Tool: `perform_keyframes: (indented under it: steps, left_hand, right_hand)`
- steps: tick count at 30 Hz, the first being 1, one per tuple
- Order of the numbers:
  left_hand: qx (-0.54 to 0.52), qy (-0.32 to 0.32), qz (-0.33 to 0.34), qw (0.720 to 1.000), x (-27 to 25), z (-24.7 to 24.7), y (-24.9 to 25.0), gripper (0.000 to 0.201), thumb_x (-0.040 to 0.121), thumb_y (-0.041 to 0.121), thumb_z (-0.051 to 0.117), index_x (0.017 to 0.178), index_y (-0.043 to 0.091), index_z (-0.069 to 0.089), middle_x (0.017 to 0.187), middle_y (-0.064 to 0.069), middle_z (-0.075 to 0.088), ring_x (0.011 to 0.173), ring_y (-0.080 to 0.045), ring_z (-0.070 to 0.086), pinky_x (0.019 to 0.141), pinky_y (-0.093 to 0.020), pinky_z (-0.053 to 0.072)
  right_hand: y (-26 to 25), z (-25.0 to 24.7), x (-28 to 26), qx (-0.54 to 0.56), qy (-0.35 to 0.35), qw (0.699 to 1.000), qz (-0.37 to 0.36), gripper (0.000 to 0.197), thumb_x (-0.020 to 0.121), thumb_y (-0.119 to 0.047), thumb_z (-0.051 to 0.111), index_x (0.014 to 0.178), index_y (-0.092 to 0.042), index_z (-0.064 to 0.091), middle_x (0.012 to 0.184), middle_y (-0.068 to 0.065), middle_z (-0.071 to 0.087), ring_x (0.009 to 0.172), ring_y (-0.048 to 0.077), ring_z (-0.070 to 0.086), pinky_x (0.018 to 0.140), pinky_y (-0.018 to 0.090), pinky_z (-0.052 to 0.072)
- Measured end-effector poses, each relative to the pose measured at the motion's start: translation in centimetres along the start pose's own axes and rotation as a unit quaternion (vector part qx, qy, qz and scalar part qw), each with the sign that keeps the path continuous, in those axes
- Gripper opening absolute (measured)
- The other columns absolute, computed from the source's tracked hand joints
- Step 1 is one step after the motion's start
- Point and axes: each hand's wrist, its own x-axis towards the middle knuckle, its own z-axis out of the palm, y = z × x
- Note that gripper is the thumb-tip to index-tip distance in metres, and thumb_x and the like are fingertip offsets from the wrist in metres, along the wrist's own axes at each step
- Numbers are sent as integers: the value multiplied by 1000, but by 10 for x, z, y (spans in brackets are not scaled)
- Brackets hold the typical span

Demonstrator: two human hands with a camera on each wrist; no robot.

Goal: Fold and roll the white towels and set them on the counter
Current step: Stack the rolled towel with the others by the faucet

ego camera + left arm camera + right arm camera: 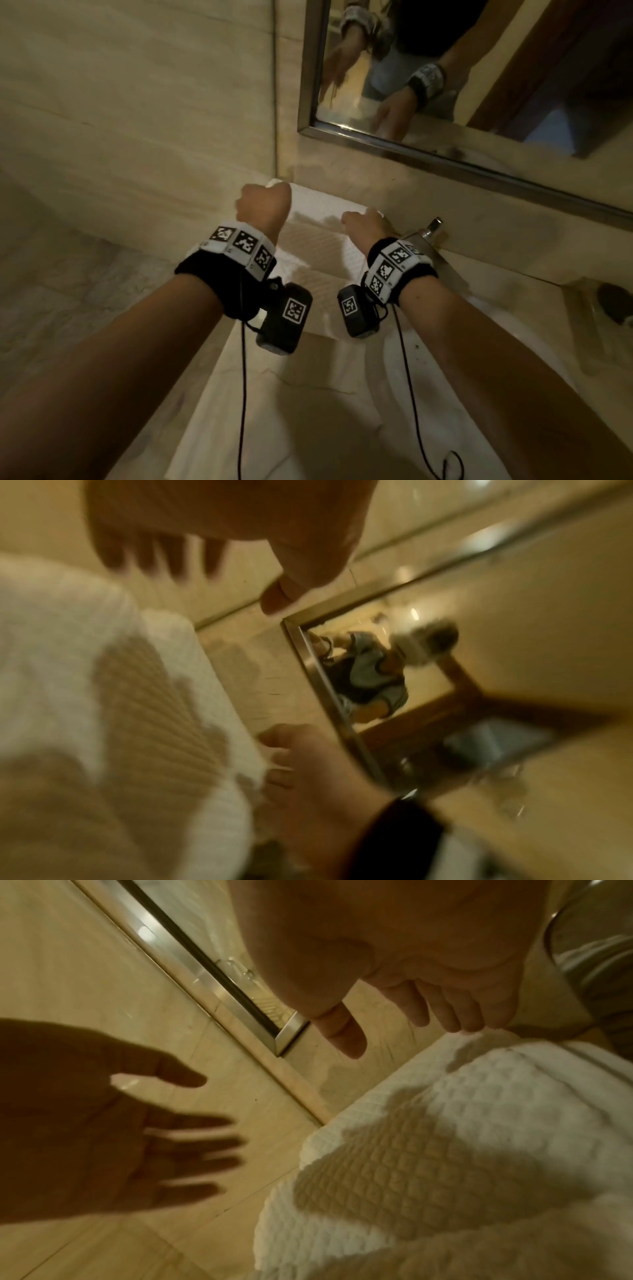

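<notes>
A white waffle-weave towel (318,212) lies flat on the beige counter, its far edge close to the wall under the mirror. My left hand (263,205) is over the towel's far left corner and my right hand (366,226) over its far right corner. In the left wrist view the left hand (192,582) hovers above the towel (68,669) with fingers straight. In the right wrist view the right hand (400,1037) has straight fingers, the tips at the towel's (479,1123) edge. The left hand (103,1123) shows there spread and empty.
A framed mirror (445,85) hangs on the wall just beyond the towel. A chrome tap (431,229) stands right of my right hand, beside a sink basin (513,342). More white cloth (212,445) lies near me. A tiled wall (137,102) closes the left side.
</notes>
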Motion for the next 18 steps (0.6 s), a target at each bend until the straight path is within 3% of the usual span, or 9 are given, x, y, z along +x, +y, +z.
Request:
perform_keyframes:
  steps: [1, 3, 5, 7, 11, 15, 18]
  left_hand:
    - [92, -15, 61, 994, 2, 7, 1, 36, 77, 32, 57, 100, 5, 64, 110, -16, 65, 105, -34, 60, 85, -37, 49]
    - [264, -83, 151, 949, 4, 21, -9, 39, 82, 33, 58, 113, 9, 63, 122, -13, 60, 115, -31, 54, 93, -35, 44]
    - [411, -126, 170, 887, 14, 32, -27, 57, 82, 43, 60, 132, 19, 50, 143, -9, 42, 135, -30, 35, 111, -46, 28]
    - [508, -129, 178, 833, 26, 38, -49, 70, 80, 56, 58, 140, 27, 38, 154, -6, 23, 145, -31, 11, 115, -53, 11]
    - [513, -145, 205, 821, 33, 44, -55, 72, 81, 59, 53, 143, 30, 30, 159, -13, 7, 146, -35, -4, 114, -57, -2]
    - [516, -130, 205, 822, 28, 55, -55, 76, 86, 55, 51, 146, 16, 25, 156, -26, 3, 143, -45, -5, 116, -55, -2]
    - [487, -97, 280, 822, 23, 69, -56, 88, 84, 68, 24, 150, 11, 13, 155, -29, 4, 141, -50, 1, 109, -66, 5]
  right_hand:
    - [-1, 1, 0, -3, 0, 1000, 8, 57, 92, -33, 49, 141, -5, 39, 143, 14, 45, 122, 31, 49, 79, 30, 34]
    - [4, 7, 5, 3, 2, 1000, 25, 64, 90, -34, 52, 144, -5, 34, 147, 16, 39, 126, 34, 46, 83, 32, 38]
    - [9, 10, 9, 12, 28, 999, 41, 76, 80, -37, 58, 145, -8, 32, 149, 16, 36, 129, 36, 44, 99, 39, 42]
    - [16, 13, 15, 47, 27, 997, 58, 85, 75, -36, 62, 147, -9, 28, 148, 16, 38, 129, 35, 44, 105, 41, 39]
    - [26, 13, 28, 67, 12, 995, 66, 88, 86, -30, 60, 154, -11, 7, 151, 15, 33, 133, 33, 38, 105, 34, 32]
    - [25, 14, 28, 105, 2, 993, 56, 90, 88, -24, 61, 155, -17, 1, 152, 12, 32, 135, 32, 36, 104, 32, 33]
    - [31, 18, 23, 117, -5, 993, 32, 90, 90, -27, 60, 155, -18, -2, 159, 8, 17, 142, 29, 25, 112, 35, 24]
